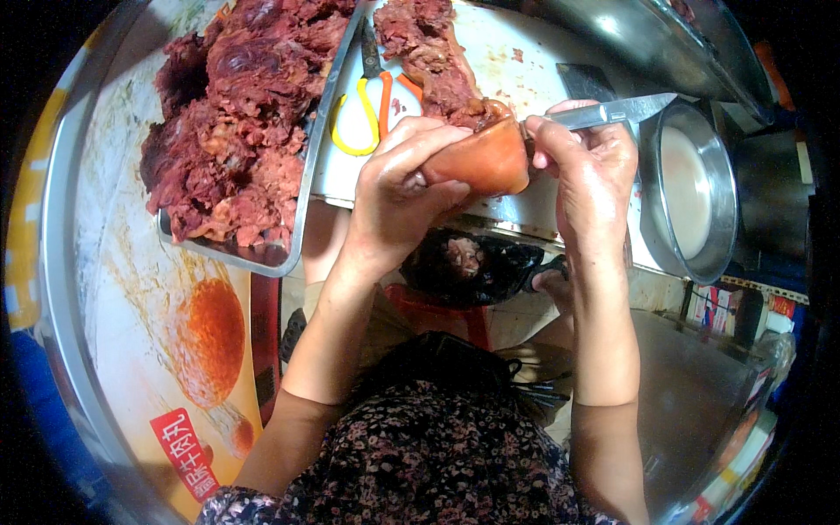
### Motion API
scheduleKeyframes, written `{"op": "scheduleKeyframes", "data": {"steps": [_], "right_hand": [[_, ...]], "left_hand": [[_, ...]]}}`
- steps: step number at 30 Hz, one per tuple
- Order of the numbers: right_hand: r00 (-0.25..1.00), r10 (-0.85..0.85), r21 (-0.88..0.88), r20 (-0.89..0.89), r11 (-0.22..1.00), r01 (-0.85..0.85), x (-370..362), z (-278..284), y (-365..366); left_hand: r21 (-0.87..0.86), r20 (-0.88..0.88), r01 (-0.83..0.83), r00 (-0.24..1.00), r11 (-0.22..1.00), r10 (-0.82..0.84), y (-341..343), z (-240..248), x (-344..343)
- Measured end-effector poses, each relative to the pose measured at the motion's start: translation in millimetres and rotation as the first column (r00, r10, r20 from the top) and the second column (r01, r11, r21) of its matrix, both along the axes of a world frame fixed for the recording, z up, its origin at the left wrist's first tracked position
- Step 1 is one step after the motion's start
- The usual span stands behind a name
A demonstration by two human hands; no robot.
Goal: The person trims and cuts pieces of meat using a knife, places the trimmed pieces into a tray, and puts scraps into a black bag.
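My left hand (394, 184) is closed around a chunk of meat (486, 162) with a smooth orange-brown surface, holding it over the front edge of the white work surface (516, 74). My right hand (595, 166) grips a knife (626, 109), its pointed metal blade turned to the right, away from the meat. The thumb and forefinger of that hand are at the chunk's right end; whether they pinch some of it is too small to tell. Behind the chunk lies a strip of ragged reddish meat (429, 57). Scissors (372, 105) with yellow and orange handles rest left of it.
A metal tray (306, 175) heaped with dark red meat (245, 114) stands at the left. To the right is a metal bowl (687, 192) of milky liquid. Below my hands sits a black plastic bag (503, 267) with scraps inside. A large metal vessel (630, 31) occupies the back right.
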State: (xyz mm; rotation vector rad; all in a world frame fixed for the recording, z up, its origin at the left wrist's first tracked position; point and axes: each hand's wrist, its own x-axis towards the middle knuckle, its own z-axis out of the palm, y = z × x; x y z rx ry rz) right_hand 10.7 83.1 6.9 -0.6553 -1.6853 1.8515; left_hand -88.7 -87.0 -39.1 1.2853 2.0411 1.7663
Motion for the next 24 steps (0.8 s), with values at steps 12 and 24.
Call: {"op": "scheduleKeyframes", "data": {"steps": [12,24], "right_hand": [[1.000,-0.023,0.023,-0.006,0.999,0.023,-0.2,-1.4,0.3],[0.999,-0.040,-0.012,-0.035,0.999,0.039,-2.7,-2.4,0.4]], "left_hand": [[0.007,0.010,0.002,1.000,1.000,-0.002,0.5,1.6,-0.2],[0.005,0.002,-0.002,1.000,1.000,0.002,1.0,1.8,-0.9]]}}
